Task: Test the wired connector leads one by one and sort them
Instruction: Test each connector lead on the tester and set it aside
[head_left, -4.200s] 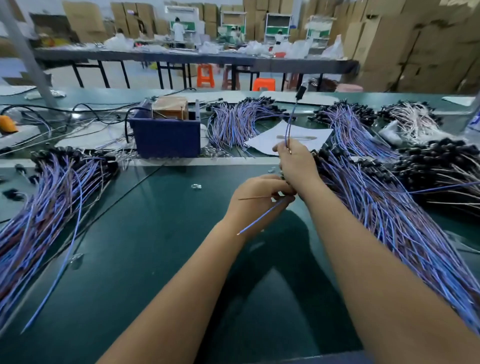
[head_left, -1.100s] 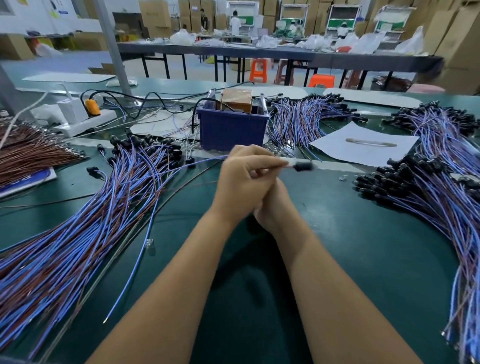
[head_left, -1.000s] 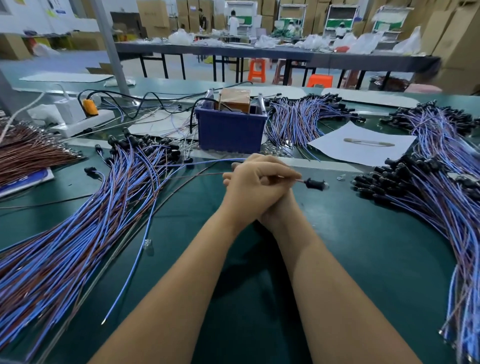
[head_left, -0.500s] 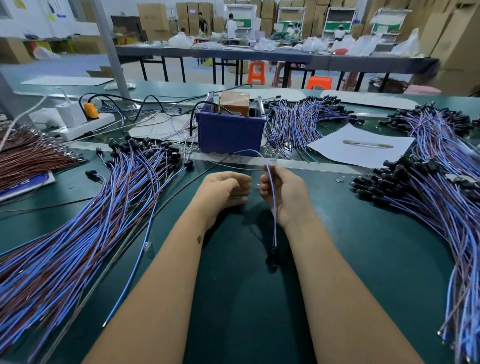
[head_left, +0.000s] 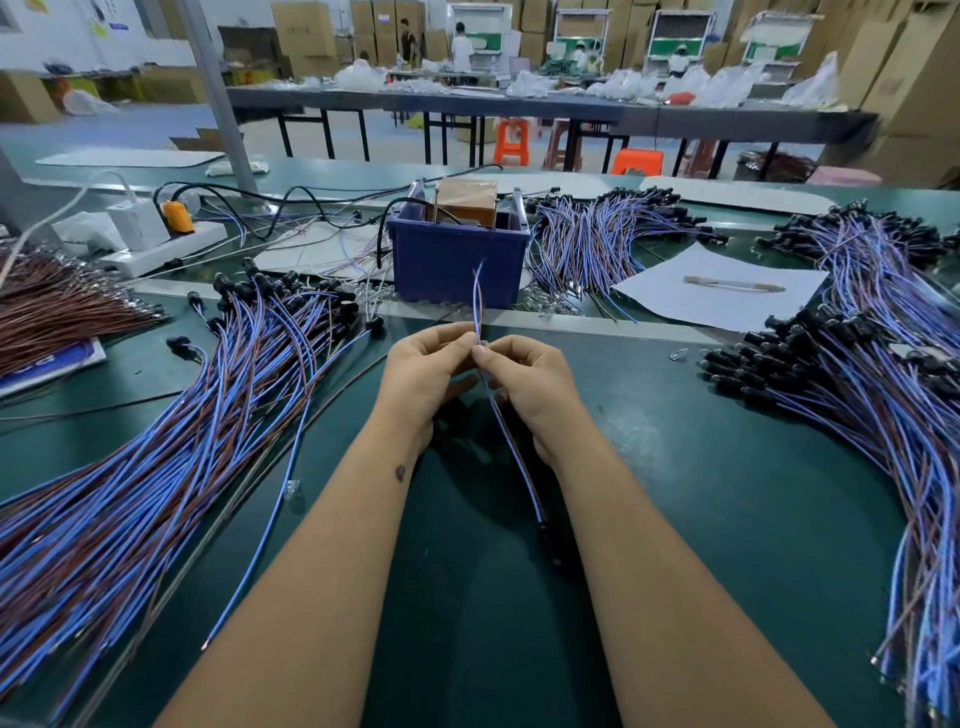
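One blue-and-brown wired lead (head_left: 511, 452) is pinched between my left hand (head_left: 428, 376) and my right hand (head_left: 524, 379) above the green table (head_left: 675, 493). Its bare wire ends stick up past my fingertips in front of the blue bin (head_left: 457, 260). Its black connector (head_left: 550, 540) hangs down between my forearms. A big pile of leads (head_left: 171, 441) lies at the left. Another pile of leads (head_left: 872, 395) lies at the right.
The blue bin holds a brown boxed device. Behind it lie a third bundle of leads (head_left: 597, 244), a white sheet (head_left: 722, 291) with a thin tool, a power strip (head_left: 156, 244) and a bundle of brown wires (head_left: 57, 301). People work at distant tables.
My hands came together again on the lead. Its wire ends, bent over half a second ago, now point straight up between my fingertips, and the connector still hangs toward me.
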